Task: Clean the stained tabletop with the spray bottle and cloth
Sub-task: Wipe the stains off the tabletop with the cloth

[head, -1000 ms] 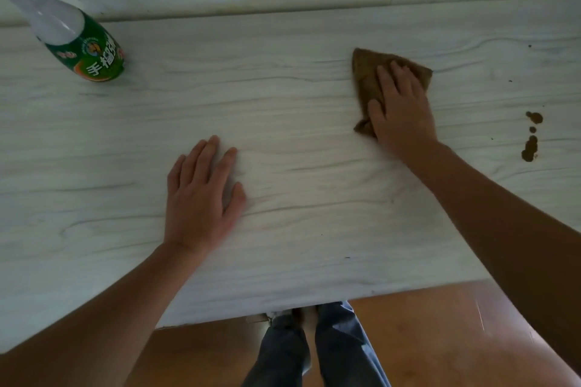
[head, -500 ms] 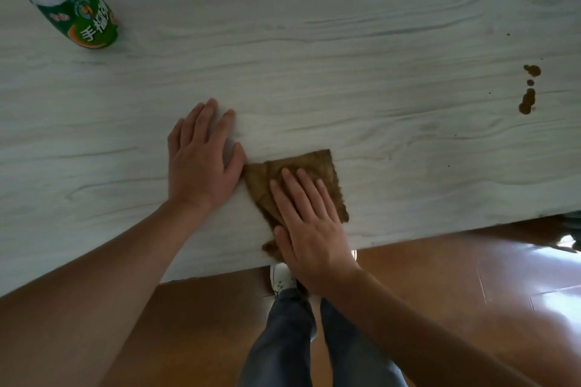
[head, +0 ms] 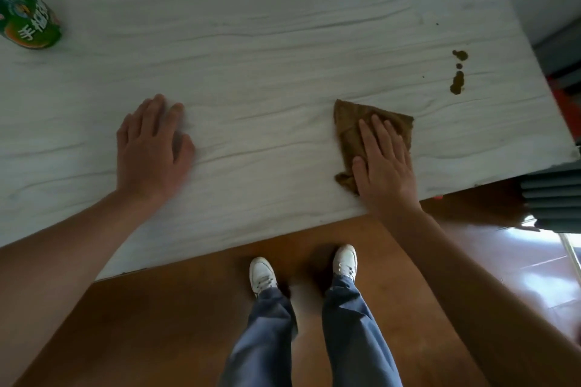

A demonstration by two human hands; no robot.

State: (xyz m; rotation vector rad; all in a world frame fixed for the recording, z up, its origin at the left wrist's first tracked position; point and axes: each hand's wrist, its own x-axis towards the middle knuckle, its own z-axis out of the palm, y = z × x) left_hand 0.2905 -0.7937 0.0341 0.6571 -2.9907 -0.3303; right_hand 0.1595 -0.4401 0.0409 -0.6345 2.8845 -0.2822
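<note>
Head: rumpled, perhaps terry cloth on woodgrain tabletop

Far left on the tabletop, the spray bottle: green-and-orange label with large white Chinese characters, the first legible as "手", the next unclear; the small round emblem above them is unreadable.

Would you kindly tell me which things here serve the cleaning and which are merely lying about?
For the job: brown cloth under the right hand, green-labelled spray bottle, brown stains, white wood-grain tabletop.
Just about: grey ribbed object, red item.
</note>
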